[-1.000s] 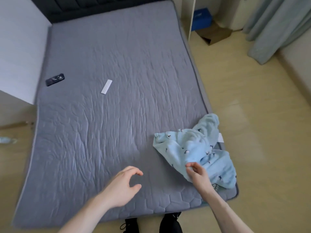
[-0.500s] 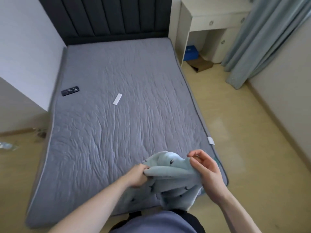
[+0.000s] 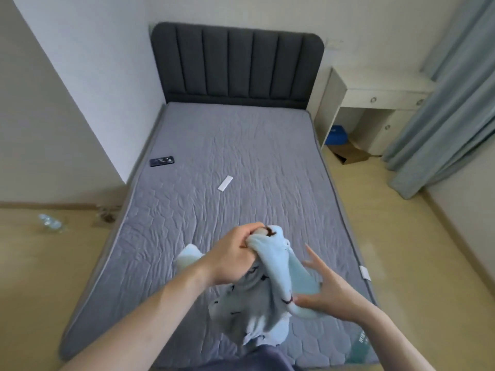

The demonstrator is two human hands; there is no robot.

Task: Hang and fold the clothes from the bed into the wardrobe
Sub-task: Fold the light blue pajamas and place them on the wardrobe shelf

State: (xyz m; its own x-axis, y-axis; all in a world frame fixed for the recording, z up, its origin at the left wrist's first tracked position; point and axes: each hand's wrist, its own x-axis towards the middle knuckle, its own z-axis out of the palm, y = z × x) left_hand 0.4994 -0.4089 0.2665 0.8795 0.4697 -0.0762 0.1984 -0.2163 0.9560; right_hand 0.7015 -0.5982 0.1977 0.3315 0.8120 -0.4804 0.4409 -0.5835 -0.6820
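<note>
A light blue garment (image 3: 257,298) with small dark prints hangs in the air above the foot of the grey bed (image 3: 241,167). My left hand (image 3: 235,255) grips its bunched top edge in a fist. My right hand (image 3: 324,287) is lower and to the right, fingers spread, with the thumb and a fingertip pinching a fold of the cloth. The garment's lower part dangles between my arms, and part of it is hidden behind my left hand.
A black phone (image 3: 161,161) and a white strip (image 3: 225,183) lie on the mattress. A dark padded headboard (image 3: 235,62) stands at the far end. A white desk (image 3: 375,103) and curtain (image 3: 444,116) are at the right. A plastic bottle (image 3: 51,223) lies on the floor at the left.
The garment has been lifted off the bed's corner and held up. My left hand has closed on its top edge and my right hand moved lower. The view has tilted up.
</note>
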